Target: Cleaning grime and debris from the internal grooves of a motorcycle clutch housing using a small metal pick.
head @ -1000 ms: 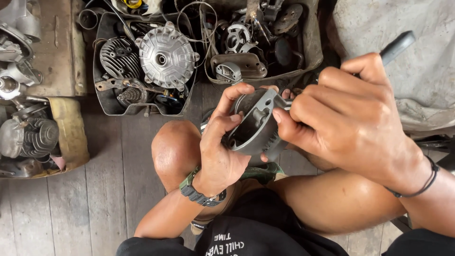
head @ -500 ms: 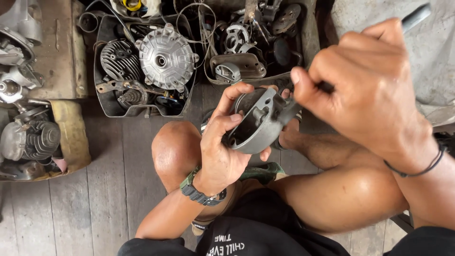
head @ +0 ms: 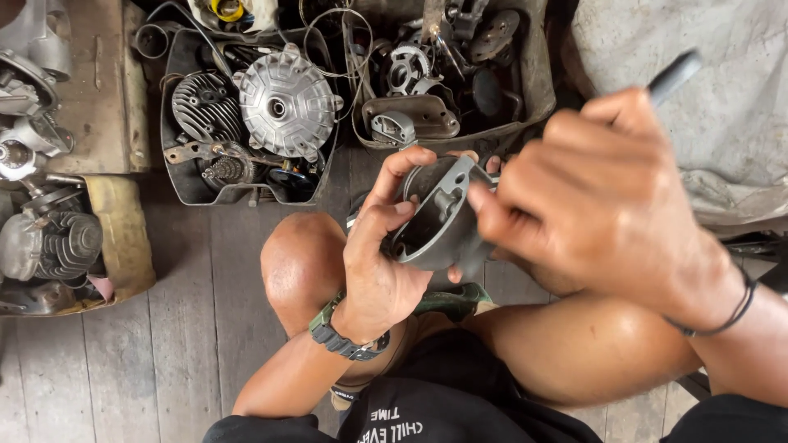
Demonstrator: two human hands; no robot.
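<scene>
My left hand (head: 379,262) grips a grey metal piston (head: 437,220) with its hollow underside turned up toward me, thumb and fingers wrapped round its skirt. My right hand (head: 603,197) is closed on a dark-handled tool (head: 675,75) whose handle sticks out up and to the right; the tool's tip is hidden where my fingers meet the piston's right edge. Both hands hover above my bent knees. A wristwatch sits on my left wrist, a thin black band on my right.
A black tray (head: 185,184) ahead holds a finned cylinder (head: 201,107) and a round ribbed hub (head: 286,102). Another tray (head: 533,90) holds small engine parts. Engine pieces (head: 45,242) lie at left. A grey cloth (head: 722,115) lies at right. Plank floor below.
My right hand has shifted along the piston's edge with the tool, lifting and then settling against its right side. My left hand has kept the piston nearly still.
</scene>
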